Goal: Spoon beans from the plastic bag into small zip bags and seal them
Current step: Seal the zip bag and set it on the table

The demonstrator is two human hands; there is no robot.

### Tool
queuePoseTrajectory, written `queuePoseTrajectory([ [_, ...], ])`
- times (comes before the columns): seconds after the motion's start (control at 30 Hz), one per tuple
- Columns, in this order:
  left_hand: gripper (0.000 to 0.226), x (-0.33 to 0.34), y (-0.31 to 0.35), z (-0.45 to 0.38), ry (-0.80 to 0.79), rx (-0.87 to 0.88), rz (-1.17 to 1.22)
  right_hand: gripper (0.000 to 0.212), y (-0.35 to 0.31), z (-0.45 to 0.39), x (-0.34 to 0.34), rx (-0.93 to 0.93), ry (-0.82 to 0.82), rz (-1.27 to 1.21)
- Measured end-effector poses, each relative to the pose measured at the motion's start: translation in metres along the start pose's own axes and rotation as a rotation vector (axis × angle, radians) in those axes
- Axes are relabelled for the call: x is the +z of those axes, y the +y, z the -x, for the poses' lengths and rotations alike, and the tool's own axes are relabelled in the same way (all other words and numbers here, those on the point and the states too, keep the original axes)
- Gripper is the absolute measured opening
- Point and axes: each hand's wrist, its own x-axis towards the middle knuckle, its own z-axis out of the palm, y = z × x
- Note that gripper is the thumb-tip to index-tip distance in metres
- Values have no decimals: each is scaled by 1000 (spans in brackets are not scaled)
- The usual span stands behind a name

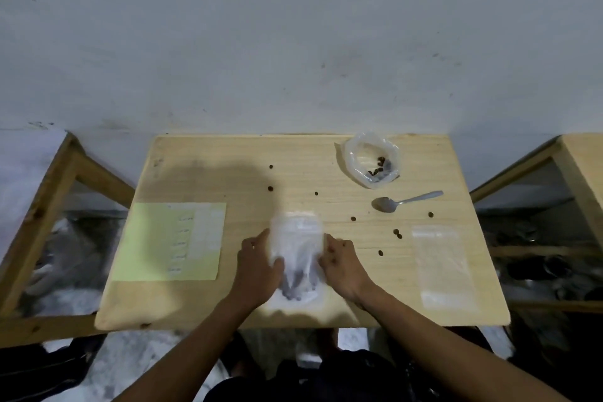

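A small zip bag [298, 258] with dark beans in its lower part lies at the middle front of the wooden table [202, 307], blurred. My left hand [257, 266] grips its left edge and my right hand [341, 263] grips its right edge. The open plastic bag [372, 158] with a few beans left sits at the back right. In front of it lies a metal spoon [403, 201], bowl to the left. Flat at the front right lies an empty zip bag [443, 266].
Several loose beans [397, 233] are scattered over the table's middle and right. A pale yellow sheet [169, 241] covers the left front. Wooden frames stand to the left [49, 206] and right [574, 179] of the table. A grey wall rises behind.
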Motion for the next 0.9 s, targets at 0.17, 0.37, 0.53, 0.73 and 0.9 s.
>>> queuePoseTrajectory([
  [0.17, 53, 10, 52, -7, 267, 211, -29, 41, 27, 8, -48, -18, 228, -7],
  [0.37, 37, 67, 123, -27, -137, 268, 84, 49, 96, 16, -113, 230, 408, 61],
  [0.53, 49, 132, 162, -27, -562, -39, 124, 57, 144, 33, -136, 497, 463, 92],
  [0.73, 59, 177, 184, -20, -634, -110, 128, 58, 165, 36, -131, 563, 458, -34],
  [0.9, 49, 178, 190, -20, -586, -137, 231, 38, 168, 36, -135, 557, 589, -437],
])
